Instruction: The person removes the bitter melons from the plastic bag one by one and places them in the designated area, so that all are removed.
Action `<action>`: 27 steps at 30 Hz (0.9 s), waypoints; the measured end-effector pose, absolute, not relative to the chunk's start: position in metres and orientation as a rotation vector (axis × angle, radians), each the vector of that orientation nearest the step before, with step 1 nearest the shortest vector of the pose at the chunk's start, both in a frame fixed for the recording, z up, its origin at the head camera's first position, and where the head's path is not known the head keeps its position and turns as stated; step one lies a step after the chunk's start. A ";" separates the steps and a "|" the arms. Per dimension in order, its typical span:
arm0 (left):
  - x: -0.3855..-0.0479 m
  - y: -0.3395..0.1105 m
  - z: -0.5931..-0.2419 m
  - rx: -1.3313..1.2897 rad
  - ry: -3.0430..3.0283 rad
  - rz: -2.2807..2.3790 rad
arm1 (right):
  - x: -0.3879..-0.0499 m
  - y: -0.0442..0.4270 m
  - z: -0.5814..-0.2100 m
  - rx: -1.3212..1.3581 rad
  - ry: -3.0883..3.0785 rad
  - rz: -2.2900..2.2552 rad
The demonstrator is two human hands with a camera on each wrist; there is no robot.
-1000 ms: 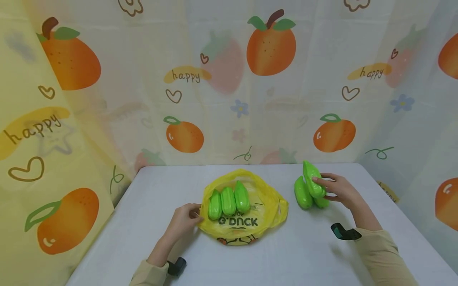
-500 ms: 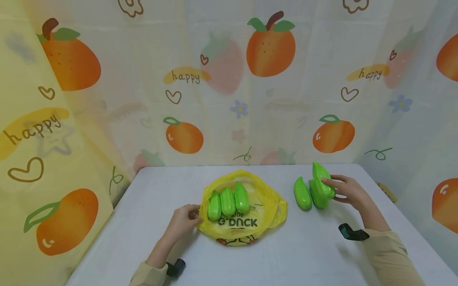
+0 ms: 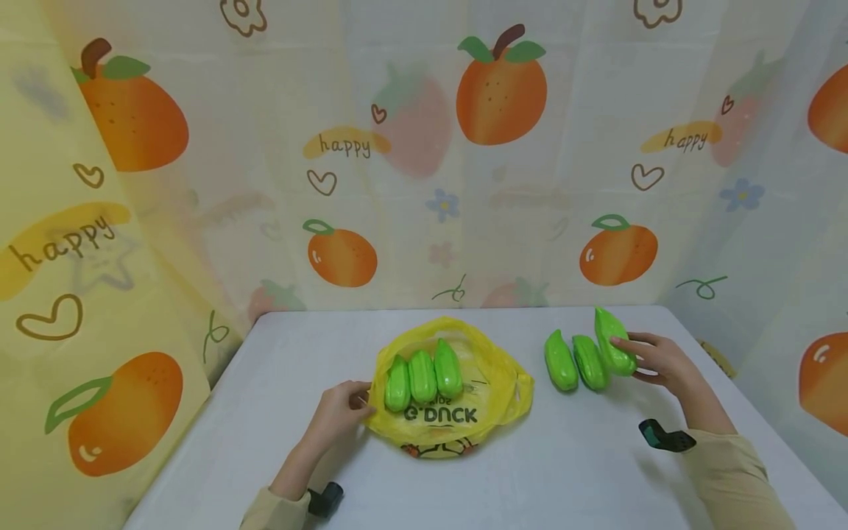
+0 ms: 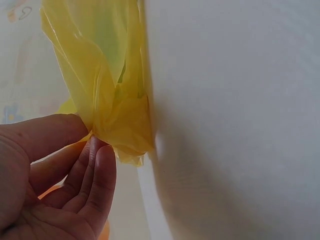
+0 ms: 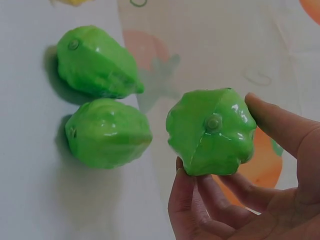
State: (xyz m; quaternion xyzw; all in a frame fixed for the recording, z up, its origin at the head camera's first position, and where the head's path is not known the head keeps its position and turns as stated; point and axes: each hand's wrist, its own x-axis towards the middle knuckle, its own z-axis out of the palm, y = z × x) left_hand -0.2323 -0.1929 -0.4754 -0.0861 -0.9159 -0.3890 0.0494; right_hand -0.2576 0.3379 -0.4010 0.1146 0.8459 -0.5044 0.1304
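Green ribbed fruit (image 3: 615, 346) is in my right hand (image 3: 662, 361), pinched between thumb and fingertips, near the back right corner of the white desk (image 3: 517, 482). Its pointed tip is turned toward the back edge, and the right wrist view shows me the blunt end with a small round knob in its middle. Just to its left, with a gap between, lies a second fruit (image 3: 590, 363), and next to that a third fruit (image 3: 561, 362), both with their tips toward the back edge.

My left hand (image 3: 339, 412) pinches the gathered rim of a yellow plastic bag (image 3: 493, 390), thumb against fingers, at the bag's left side. The bag lies around the middle of the desk, well apart from both side edges, with dark lettering and an orange-and-black print on it. Three more green fruits (image 3: 422, 375) lie side by side at the bag; they seem to sit in its mouth, though I can't say how much film covers them.

Black devices sit at my wrists below beige sleeves (image 3: 725, 460). Behind the back edge hangs a pale curtain (image 3: 424, 221) printed with oranges and hearts.
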 end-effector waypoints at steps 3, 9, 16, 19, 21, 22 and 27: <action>-0.232 -0.193 -0.475 -0.252 -2.794 -1.181 | -0.259 0.342 -0.405 0.346 2.452 -1.470; -0.231 -0.193 -0.475 -0.248 -2.795 -1.180 | -0.261 0.348 -0.411 0.389 2.444 -1.458; -0.232 -0.192 -0.475 -0.260 -2.787 -1.188 | -0.259 0.352 -0.415 0.459 2.407 -1.489; -0.232 -0.193 -0.475 -0.258 -2.788 -1.192 | -0.260 0.356 -0.419 0.470 2.387 -1.496; -0.232 -0.193 -0.475 -0.259 -2.788 -1.194 | -0.262 0.358 -0.423 0.484 2.372 -1.508; -0.232 -0.193 -0.475 -0.262 -2.788 -1.193 | -0.262 0.359 -0.425 0.493 2.366 -1.513; -0.232 -0.192 -0.475 -0.266 -2.785 -1.186 | -0.264 0.362 -0.433 0.530 2.352 -1.542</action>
